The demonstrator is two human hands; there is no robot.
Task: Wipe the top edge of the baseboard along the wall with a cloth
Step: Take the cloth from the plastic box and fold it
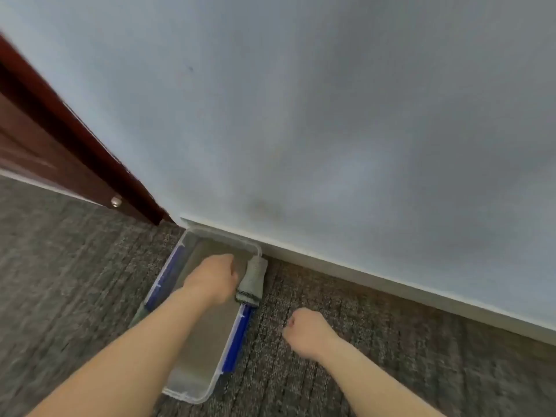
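A grey cloth [253, 278] hangs draped over the right rim of a clear plastic box [198, 383] with blue latches, which stands on the carpet against the wall. My left hand [214, 278] is over the box right beside the cloth, fingers curled; whether it grips the cloth is hidden. My right hand [307, 331] hovers over the carpet to the right of the box, curled into a loose fist with nothing in it. The white baseboard [391, 284] runs along the foot of the pale blue wall, from behind the box out to the right.
A dark red wooden door frame [90, 152] stands at the left, with a metal door stop [115, 201] near the floor. Grey patterned carpet [75, 281] covers the floor. The wall shows a dark smudge [264, 206] just above the baseboard.
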